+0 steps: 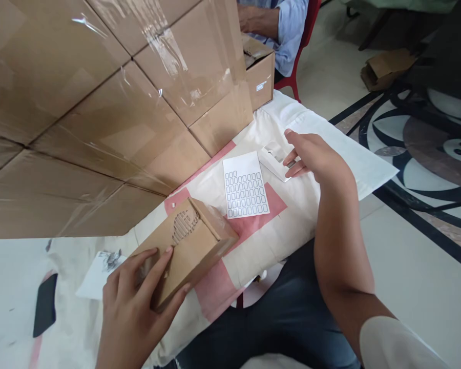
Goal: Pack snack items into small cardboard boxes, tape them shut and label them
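Observation:
A small brown cardboard box (pixel 200 241) lies tilted on the cloth in front of me, with a ragged torn patch in its top face. My left hand (pixel 138 292) grips its near left end, fingers on the top and thumb along the near edge. To the right, my right hand (pixel 311 154) hovers with thumb and fingers apart, at a small white open carton or folded paper (pixel 274 159); its fingertips partly cover that. Between the hands lies a white sheet of small outlined labels (pixel 246 192), with some gaps in its upper rows.
Stacked, taped cartons (pixel 146 123) wall off the left and back. A black phone-like object (pixel 45 306) and a white paper (pixel 100 277) lie at left. Another person's arm (pixel 261 20) is behind an open box (pixel 261 77). A brown carton (pixel 386 69) sits on the floor.

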A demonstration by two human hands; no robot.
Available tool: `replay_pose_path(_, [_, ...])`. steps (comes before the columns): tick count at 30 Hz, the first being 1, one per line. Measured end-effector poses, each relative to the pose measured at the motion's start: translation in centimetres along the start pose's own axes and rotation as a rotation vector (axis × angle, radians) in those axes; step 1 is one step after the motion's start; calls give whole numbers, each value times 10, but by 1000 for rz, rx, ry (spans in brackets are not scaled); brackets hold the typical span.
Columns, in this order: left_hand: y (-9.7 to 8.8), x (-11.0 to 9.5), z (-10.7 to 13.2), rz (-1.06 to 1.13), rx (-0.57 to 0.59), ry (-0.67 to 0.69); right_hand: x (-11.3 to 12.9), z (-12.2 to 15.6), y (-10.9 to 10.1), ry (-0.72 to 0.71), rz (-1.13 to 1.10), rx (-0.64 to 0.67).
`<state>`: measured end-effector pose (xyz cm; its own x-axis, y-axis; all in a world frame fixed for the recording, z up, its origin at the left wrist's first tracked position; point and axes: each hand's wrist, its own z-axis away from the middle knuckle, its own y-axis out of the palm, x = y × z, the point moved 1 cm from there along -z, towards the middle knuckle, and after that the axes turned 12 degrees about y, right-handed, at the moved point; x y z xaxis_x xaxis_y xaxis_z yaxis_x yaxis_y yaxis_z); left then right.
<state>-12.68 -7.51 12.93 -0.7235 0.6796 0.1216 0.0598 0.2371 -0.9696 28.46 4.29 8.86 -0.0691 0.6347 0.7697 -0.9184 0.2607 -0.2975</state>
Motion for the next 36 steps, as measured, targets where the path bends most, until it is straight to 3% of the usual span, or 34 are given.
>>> replay_pose_path(36, [1,1,3,22,6,-30,-2,12,3,-26,-30,-21])
